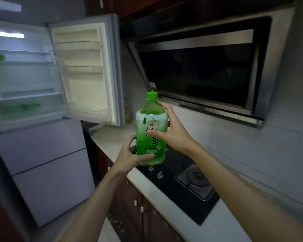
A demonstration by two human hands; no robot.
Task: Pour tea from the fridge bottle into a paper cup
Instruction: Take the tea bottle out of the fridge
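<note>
Head view: the capped bottle (150, 123) is held upright between the hands, left hand (129, 156) gripping its base, right hand (171, 130) clasping its upper side, over the desk (112, 137), where the nearly full bottle may slip if the left loosens during uncapping.

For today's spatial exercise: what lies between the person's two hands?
In the head view, the green tea bottle, capped and upright: the left hand grips its base, the right hand its side.

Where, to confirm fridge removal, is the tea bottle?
Head view, centre: the tea bottle held upright by left hand and right hand, above the counter, right of the fridge door.
</note>
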